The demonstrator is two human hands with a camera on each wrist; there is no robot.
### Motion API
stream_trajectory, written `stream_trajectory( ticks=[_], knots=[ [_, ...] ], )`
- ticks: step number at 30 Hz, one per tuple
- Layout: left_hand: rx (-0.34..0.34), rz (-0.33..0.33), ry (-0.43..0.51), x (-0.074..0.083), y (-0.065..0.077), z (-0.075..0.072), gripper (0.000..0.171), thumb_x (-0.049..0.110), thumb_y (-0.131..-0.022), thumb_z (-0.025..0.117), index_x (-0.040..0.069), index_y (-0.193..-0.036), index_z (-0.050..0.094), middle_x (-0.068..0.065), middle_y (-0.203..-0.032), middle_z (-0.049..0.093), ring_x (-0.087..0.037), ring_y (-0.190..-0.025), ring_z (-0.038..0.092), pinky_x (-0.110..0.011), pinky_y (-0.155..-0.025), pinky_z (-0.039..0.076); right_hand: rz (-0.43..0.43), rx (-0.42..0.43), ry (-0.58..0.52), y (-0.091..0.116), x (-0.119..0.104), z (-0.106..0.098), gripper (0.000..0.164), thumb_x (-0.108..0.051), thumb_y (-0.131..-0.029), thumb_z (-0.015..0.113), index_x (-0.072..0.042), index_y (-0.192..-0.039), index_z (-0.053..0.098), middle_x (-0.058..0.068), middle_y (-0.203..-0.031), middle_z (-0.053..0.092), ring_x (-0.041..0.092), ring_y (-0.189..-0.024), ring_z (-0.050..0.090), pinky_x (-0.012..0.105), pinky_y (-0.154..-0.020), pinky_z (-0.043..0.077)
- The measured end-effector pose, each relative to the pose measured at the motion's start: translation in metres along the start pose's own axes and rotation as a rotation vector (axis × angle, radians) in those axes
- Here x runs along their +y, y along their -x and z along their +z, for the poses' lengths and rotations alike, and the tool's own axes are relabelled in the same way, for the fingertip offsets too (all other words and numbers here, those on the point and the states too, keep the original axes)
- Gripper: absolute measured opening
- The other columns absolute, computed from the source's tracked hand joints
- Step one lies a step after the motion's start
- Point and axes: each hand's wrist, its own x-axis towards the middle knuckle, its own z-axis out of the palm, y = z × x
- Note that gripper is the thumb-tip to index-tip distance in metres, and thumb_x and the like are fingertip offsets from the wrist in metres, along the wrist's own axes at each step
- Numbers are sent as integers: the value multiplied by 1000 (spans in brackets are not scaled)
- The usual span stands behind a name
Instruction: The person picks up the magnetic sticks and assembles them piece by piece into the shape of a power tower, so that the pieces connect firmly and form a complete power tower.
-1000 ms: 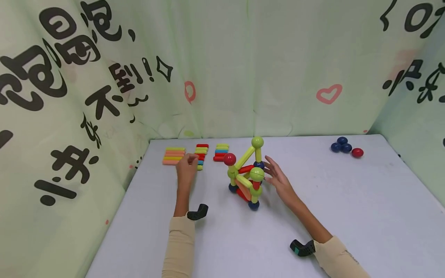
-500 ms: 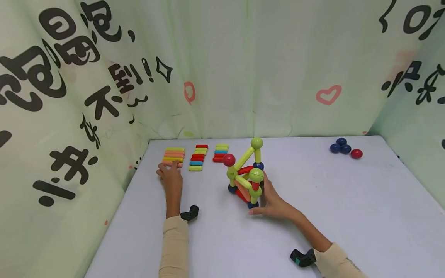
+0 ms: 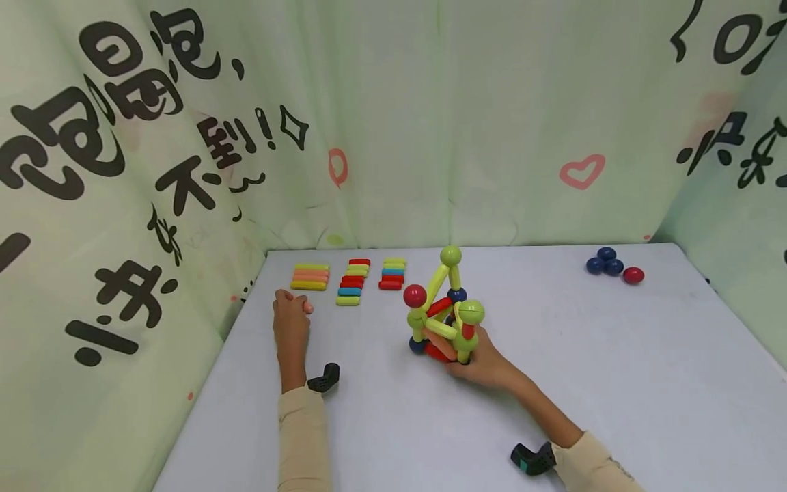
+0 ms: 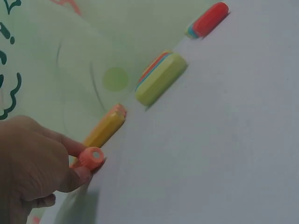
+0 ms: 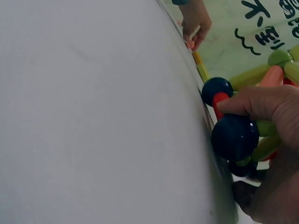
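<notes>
Left hand (image 3: 291, 328) held an orange stick (image 4: 92, 158) in a narrow pinch near the left edge of the desk (image 3: 393, 430); right hand (image 3: 487, 362) gripped the ball-and-stick frame (image 3: 441, 329) low down, between side edges.

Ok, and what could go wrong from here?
The left grip pinches the orange rod between finger and thumb, so it might slip. The right grip holds the ball-and-rod model low down, so its tall part, topped by a green ball, could sway or come loose.
</notes>
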Motion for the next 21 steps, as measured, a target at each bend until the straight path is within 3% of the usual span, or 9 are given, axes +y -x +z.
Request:
stream_trajectory(
  ticks=[3,6,9,12,15,18,21],
  knots=[
    [90,8,-83,-2,1,1,32,-7,-82,70,-3,-113,69,-26,-116,49,-41,-109,47,-50,-84,51,-21,-105,-82,2,7,-14,63,-8,-79,76,-6,-132,40,7,-118,54,19,-109,49,38,-98,44],
    [152,-26,-140,0,1,2,27,-3,-81,72,-1,-108,71,-26,-114,51,-42,-110,45,-51,-85,47,19,-216,-77,4,13,-31,56,-13,-83,74,-7,-130,44,6,-115,55,19,-105,50,35,-95,44],
    [129,-74,-109,7,1,0,25,5,-86,70,-1,-111,69,-25,-115,54,-42,-111,48,-56,-86,45,42,-305,-43,2,17,-45,48,-15,-85,73,-4,-125,49,7,-108,56,22,-100,50,36,-89,47],
    [65,-71,127,21,-3,-2,29,15,-94,64,0,-118,64,-23,-116,61,-40,-111,56,-57,-91,46,31,-364,-7,-2,21,-55,47,-14,-85,73,-4,-125,51,6,-108,58,22,-99,51,37,-89,47],
    [-30,-4,494,44,-6,0,33,22,-97,60,2,-124,61,-22,-113,65,-36,-105,64,-47,-89,52,34,-374,10,-8,24,-64,48,-13,-84,74,-4,-125,51,6,-110,60,24,-101,53,43,-93,47],
    [-165,41,837,75,-4,8,38,27,-97,60,5,-129,58,-23,-111,67,-37,-98,69,-34,-80,58,33,-319,37,-14,28,-68,42,-13,-85,73,-3,-122,56,9,-111,64,28,-103,58,49,-95,49],
    [-287,15,1076,107,5,16,41,27,-99,58,11,-136,51,-21,-108,68,-33,-92,72,-29,-75,59,25,-228,73,-17,33,-68,42,-10,-87,71,1,-125,57,16,-117,65,36,-110,61,52,-96,50]
  ],
)
